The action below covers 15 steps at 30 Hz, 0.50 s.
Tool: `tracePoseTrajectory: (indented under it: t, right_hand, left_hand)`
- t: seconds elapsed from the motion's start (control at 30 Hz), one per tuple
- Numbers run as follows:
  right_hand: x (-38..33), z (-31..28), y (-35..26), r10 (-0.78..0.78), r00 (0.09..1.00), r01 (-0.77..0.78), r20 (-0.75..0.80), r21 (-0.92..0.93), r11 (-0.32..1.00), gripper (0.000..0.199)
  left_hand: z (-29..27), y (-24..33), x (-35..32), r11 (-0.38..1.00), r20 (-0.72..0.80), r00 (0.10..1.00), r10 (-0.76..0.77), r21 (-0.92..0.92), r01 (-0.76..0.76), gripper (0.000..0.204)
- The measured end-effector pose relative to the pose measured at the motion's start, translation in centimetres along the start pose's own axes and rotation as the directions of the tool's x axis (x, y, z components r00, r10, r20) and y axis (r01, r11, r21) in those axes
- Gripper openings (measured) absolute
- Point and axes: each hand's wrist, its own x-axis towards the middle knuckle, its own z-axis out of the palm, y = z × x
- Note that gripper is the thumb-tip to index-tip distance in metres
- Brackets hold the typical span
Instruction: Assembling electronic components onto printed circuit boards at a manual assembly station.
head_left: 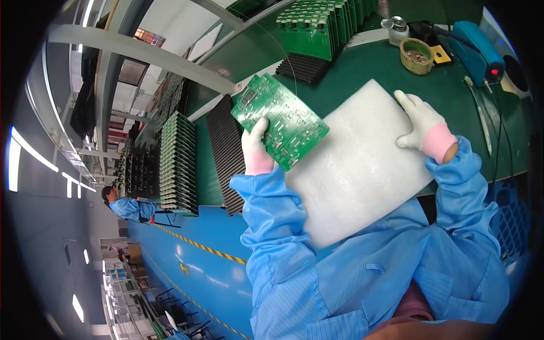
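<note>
Circuit board held left of the foam sheet

The gloved left hand (256, 148) gripped the green circuit board (279, 120), long axis slanting over the white foam sheet (357, 164); the right hand (422, 126) pressed open-palmed on the sheet's far edge.

Blue striped smock sleeves, white gloves (pink cuffs) (422, 122).

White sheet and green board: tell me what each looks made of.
The white sheet looks like soft foam: matte, slightly translucent, thick-edged. The green board in the left hand looks like rigid glossy laminate with small soldered parts. The right hand rests on the sheet.
</note>
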Motion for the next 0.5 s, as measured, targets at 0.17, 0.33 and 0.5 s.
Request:
tracePoseTrajectory:
  t: [0.17,0.33,0.5]
  right_hand:
    - [-1.4,3.0,4.3,-0.015,0.995,0.031,-0.096,0.166,0.986,0.109]
    - [-4.5,0.4,3.6,-0.145,0.988,0.142,-0.048,0.637,0.758,0.096]
    - [-15.8,-8.8,7.2,0.016,0.972,0.164,-0.233,0.731,0.663,0.053]
  left_hand:
    - [0.4,-0.8,-2.5,0.989,-0.061,0.991,-0.116,0.081,0.121,0.035]
    - [-0.7,0.4,-6.4,0.995,-0.12,0.989,-0.087,0.029,0.091,0.045]
    - [-3.8,-0.5,-3.8,1.0,-0.226,0.974,0.023,0.006,-0.022,0.052]
